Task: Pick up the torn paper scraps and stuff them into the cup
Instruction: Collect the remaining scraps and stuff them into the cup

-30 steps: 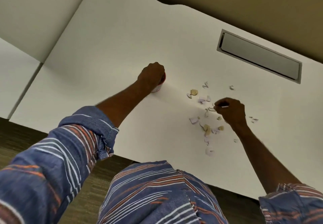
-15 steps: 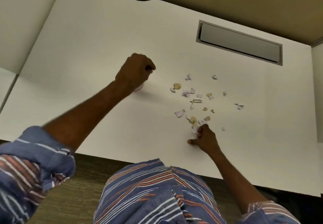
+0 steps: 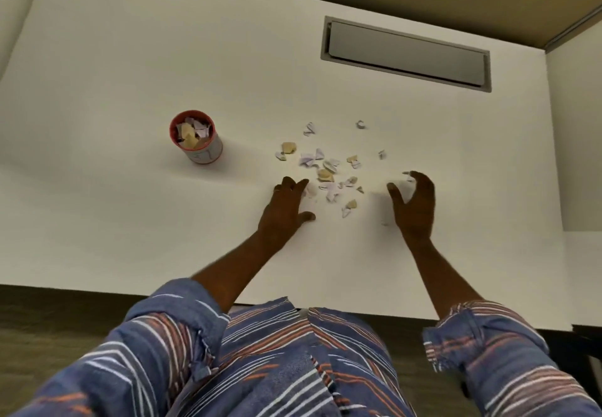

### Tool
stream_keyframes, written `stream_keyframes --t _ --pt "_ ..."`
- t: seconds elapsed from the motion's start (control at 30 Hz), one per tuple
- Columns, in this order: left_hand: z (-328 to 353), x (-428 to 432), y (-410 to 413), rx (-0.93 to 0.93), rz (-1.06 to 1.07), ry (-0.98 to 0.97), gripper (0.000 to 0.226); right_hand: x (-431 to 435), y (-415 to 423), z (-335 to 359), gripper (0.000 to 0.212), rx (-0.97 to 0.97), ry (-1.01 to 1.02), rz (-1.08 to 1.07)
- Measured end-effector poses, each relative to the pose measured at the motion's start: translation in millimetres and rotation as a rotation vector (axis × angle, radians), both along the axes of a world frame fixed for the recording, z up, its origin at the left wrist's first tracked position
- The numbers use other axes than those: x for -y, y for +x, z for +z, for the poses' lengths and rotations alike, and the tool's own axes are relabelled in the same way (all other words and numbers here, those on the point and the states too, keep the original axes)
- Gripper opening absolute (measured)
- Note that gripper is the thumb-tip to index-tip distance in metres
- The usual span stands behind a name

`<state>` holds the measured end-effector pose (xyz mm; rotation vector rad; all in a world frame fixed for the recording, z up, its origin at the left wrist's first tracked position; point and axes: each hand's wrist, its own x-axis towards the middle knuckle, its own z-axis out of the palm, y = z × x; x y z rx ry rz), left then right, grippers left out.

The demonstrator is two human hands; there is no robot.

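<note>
One wide view is taken from the head, aimed forward and steeply down; the table (image 3: 130, 68) is seen close, the shirt (image 3: 293, 367) nearest.

The cup (image 3: 198, 143) stands upright on the white counter (image 3: 130, 58), left of the middle and about halfway between the near and far edges. It has a red rim, a pale wall with faint markings and a red band at the foot. Torn pieces in white, lavender and tan fill it almost to the rim.

The loose paper scraps (image 3: 325, 169) lie scattered to the cup's right, well apart from it, near the counter's middle. They are small, ragged and partly curled, lavender-white and tan. Most cluster close together; a few strays lie toward the far edge and the right.
</note>
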<state>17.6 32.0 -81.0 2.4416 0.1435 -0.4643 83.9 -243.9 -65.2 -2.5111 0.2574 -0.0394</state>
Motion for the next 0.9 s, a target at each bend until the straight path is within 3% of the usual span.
stream_keyframes --t 0.1,0.2,0.4,0.5,0.6,0.67,0.73,0.8,0.9 --pt "-4.6 4.5 14.2 0.008 0.064 -0.059 0.063 48.9 -0.6 -11.3 0.089 -0.262 -0.114 -0.072" --pt "-5.3 4.4 30.8 0.053 0.116 -0.135 0.045 57.6 7.3 -21.2 0.1 -0.334 -0.189 -0.044" --pt "-3.6 -4.9 61.0 0.162 0.151 -0.133 0.045 -21.3 34.8 -26.6 0.096 -0.255 -0.25 0.245" --pt "-2.6 -14.3 76.3 0.198 0.178 -0.132 0.048 -57.7 44.5 -28.1 0.091 -0.24 -0.17 0.46" --pt "1.3 -25.7 90.0 0.231 0.15 -0.021 0.06 -70.0 70.1 -27.3 0.089 -0.203 -0.092 0.508" --pt "3.4 -31.5 97.9 0.187 0.12 0.132 0.079 -69.4 93.6 -26.7 0.088 -0.181 -0.103 0.485" --pt "3.9 -34.6 103.8 0.07 0.138 0.13 0.093 -69.7 116.5 -27.6 0.087 -0.204 -0.124 0.488" --pt "2.1 -36.6 105.6 0.008 0.164 0.068 0.093 -75.2 128.2 -30.9 0.085 -0.252 -0.143 0.542" --pt "2.3 -38.9 107.7 0.055 0.181 0.075 0.081 -87.1 116.7 -34.4 0.078 -0.221 -0.213 0.72"
